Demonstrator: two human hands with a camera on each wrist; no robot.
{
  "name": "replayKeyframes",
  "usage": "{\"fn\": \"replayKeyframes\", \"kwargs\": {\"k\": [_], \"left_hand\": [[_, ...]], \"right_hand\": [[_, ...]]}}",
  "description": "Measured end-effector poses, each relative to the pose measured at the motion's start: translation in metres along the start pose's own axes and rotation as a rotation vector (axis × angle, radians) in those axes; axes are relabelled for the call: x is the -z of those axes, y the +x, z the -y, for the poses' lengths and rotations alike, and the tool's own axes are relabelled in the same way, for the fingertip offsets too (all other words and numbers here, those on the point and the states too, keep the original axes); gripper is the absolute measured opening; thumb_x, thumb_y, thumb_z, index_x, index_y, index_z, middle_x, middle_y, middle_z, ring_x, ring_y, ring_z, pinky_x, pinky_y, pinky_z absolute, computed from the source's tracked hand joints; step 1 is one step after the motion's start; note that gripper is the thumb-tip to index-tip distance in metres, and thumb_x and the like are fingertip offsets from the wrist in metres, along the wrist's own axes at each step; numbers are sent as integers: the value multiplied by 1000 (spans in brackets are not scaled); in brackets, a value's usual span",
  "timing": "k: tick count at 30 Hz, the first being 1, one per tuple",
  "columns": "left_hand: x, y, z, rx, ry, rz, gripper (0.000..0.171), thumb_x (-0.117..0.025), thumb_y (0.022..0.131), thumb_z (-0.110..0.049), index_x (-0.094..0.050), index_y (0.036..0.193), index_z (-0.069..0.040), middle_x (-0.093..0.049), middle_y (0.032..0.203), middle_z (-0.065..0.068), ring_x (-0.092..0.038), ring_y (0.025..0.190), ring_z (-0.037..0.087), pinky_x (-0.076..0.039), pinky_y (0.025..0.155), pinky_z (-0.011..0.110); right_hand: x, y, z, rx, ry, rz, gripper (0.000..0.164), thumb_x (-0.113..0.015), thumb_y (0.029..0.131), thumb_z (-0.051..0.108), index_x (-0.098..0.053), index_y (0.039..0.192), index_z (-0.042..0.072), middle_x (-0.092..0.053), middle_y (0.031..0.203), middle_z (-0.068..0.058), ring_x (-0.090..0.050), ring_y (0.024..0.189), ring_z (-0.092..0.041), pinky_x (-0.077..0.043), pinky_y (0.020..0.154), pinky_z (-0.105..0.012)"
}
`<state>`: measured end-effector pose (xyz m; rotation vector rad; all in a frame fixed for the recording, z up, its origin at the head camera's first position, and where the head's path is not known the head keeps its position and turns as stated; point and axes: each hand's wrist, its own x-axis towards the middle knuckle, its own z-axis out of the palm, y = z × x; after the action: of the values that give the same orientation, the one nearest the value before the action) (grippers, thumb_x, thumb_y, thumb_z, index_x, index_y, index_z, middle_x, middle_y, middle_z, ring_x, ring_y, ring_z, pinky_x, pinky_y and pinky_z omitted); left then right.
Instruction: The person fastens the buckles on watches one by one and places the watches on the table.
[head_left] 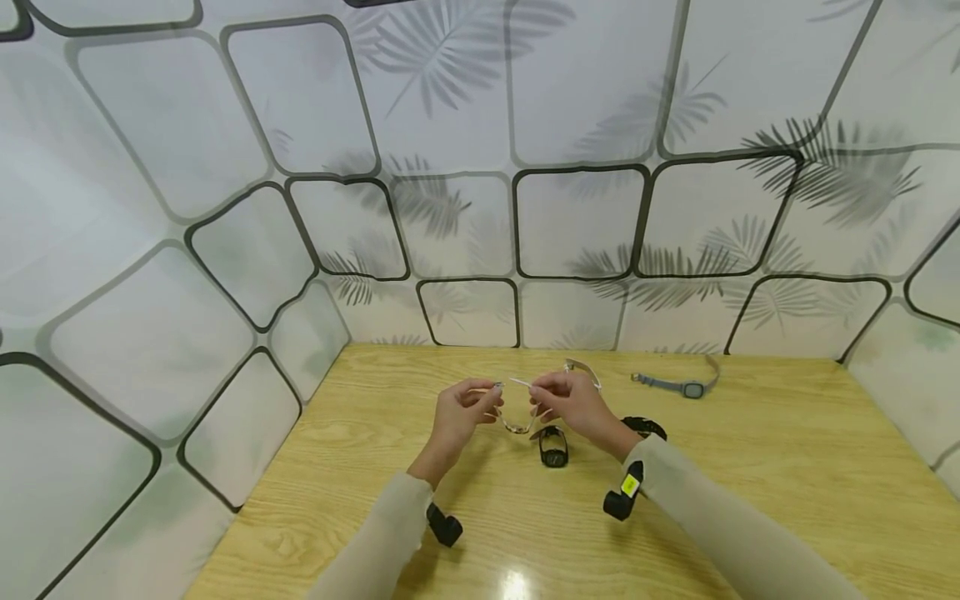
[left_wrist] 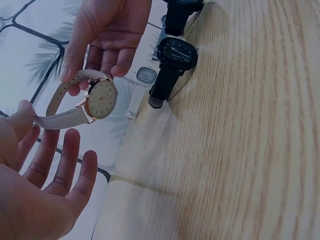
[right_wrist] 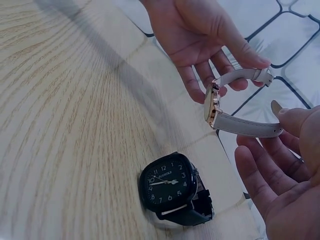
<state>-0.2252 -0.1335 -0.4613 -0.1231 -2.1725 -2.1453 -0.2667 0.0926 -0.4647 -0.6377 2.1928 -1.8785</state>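
Observation:
Both hands hold up a wristwatch (left_wrist: 102, 99) with a cream dial, a rose-gold case and a pale strap. My left hand (head_left: 465, 410) pinches the strap's buckle end between thumb and fingertips. The other strap end, with a row of holes, is pinched by my right hand (head_left: 573, 406). The two ends stand apart, so the strap forms an open loop with the case hanging low between the hands. Just below the right hand, a black square-faced watch (right_wrist: 170, 187) stands on the table.
The wooden table (head_left: 337, 467) meets patterned wall covering (head_left: 465, 225) at the back and sides. Behind the right hand lies a white-strapped watch (left_wrist: 142, 82). Another black watch (head_left: 643, 427) sits beside the right wrist. A blue-grey watch (head_left: 682, 386) lies farther back on the right.

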Motion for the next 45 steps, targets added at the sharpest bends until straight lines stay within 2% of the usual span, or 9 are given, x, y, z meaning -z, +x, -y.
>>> {"fn": "replayKeyframes", "kwargs": {"k": [4, 7, 13, 17, 23, 31, 37, 45], "left_hand": [[-1, 1, 0, 30, -33, -7, 29, -76, 96, -22, -74, 117, -2, -76, 93, 15, -72, 78, 23, -60, 83, 53], [-1, 1, 0, 46, -47, -17, 26, -76, 96, -23, -75, 114, -5, -75, 88, 11, -71, 75, 19, -61, 82, 51], [-1, 1, 0, 51, -42, -40, 21, -77, 96, -22, -75, 108, -5, -73, 79, 6, -70, 71, 18, -62, 78, 49], [-1, 1, 1, 44, -50, -52, 23, -76, 96, -21, -74, 108, -2, -73, 79, 6, -69, 68, 17, -62, 77, 49], [-2, 1, 3, 32, -50, -57, 28, -77, 96, -24, -74, 111, -1, -73, 78, 7, -68, 68, 16, -62, 71, 38], [-2, 1, 4, 33, -20, -69, 28, -76, 96, -22, -75, 110, 3, -73, 77, 8, -68, 67, 14, -62, 71, 36], [-1, 2, 7, 32, 9, -45, 27, -75, 97, -18, -74, 109, 6, -73, 77, 8, -66, 67, 13, -61, 71, 31], [0, 2, 8, 10, 41, 12, 23, -76, 96, -21, -76, 105, 0, -73, 83, 17, -64, 68, 13, -59, 72, 28]], "right_hand": [[0, 0, 0, -13, -10, -2, 24, -66, 103, 20, -73, 114, 1, -68, 106, -32, -74, 86, -30, -62, 75, -45], [-1, -2, 1, -16, -9, 6, 22, -66, 103, 21, -73, 113, 3, -67, 107, -33, -73, 86, -30, -62, 76, -47], [-1, -5, 3, 8, -2, 36, 21, -65, 104, 19, -73, 114, 3, -67, 107, -33, -72, 89, -36, -61, 78, -52], [-2, -5, 3, 14, -9, 43, 22, -66, 103, 21, -73, 116, 4, -68, 107, -33, -72, 89, -38, -61, 77, -52], [-2, -6, 4, 26, -32, 43, 21, -67, 103, 21, -74, 114, 5, -69, 104, -32, -72, 88, -40, -61, 75, -52], [-2, -8, 4, 30, -36, 41, 19, -67, 103, 19, -74, 113, 5, -69, 104, -32, -70, 90, -48, -61, 75, -52], [-2, -7, 4, 24, -29, 48, 19, -67, 102, 19, -74, 114, 5, -68, 105, -33, -70, 91, -48, -61, 75, -52], [-1, -8, 3, 29, -48, 74, 24, -68, 102, 25, -74, 117, 6, -69, 107, -31, -71, 91, -44, -61, 76, -52]]}}
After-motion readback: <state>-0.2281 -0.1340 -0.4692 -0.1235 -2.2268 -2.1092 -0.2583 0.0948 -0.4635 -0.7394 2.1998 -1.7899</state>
